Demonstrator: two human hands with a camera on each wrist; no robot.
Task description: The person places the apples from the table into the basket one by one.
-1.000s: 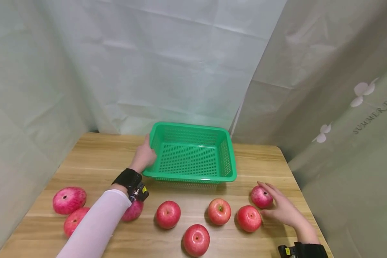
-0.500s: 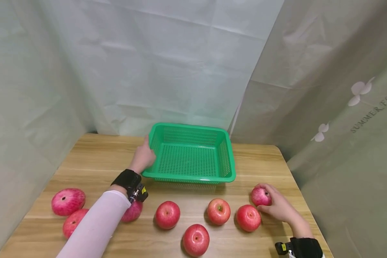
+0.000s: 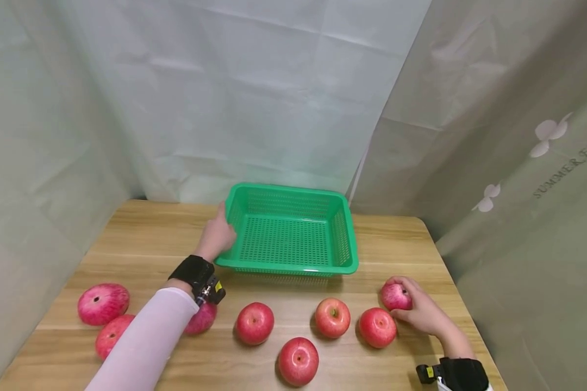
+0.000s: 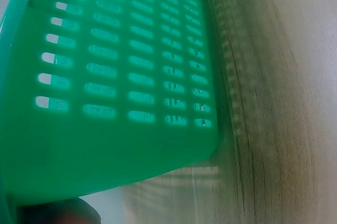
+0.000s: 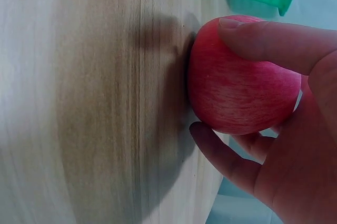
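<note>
My left hand (image 3: 217, 234) grips the left rim of a green perforated plastic basket (image 3: 293, 269), which stands at the back of the table with nothing inside. In the left wrist view the basket's slotted side wall (image 4: 105, 145) fills much of the picture and hides most of the hand. At the right, my right hand (image 3: 423, 308) holds a pinkish-red striped apple (image 3: 393, 296). The right wrist view shows the thumb (image 5: 274, 42) across one side of that apple (image 5: 242, 87) and fingers around the other. The apple appears to rest on the table.
Beside the held apple sits a red apple (image 3: 378, 328). More apples lie in front of the basket, including a lighter one (image 3: 332, 317), a red one (image 3: 255, 323) and a nearer one (image 3: 298, 361). Left are pink-red fruits (image 3: 104, 304), some partly behind the left arm.
My right hand has moved slightly left, and its fingers and thumb have come in around the striped apple. The left hand and the basket stay in place.
</note>
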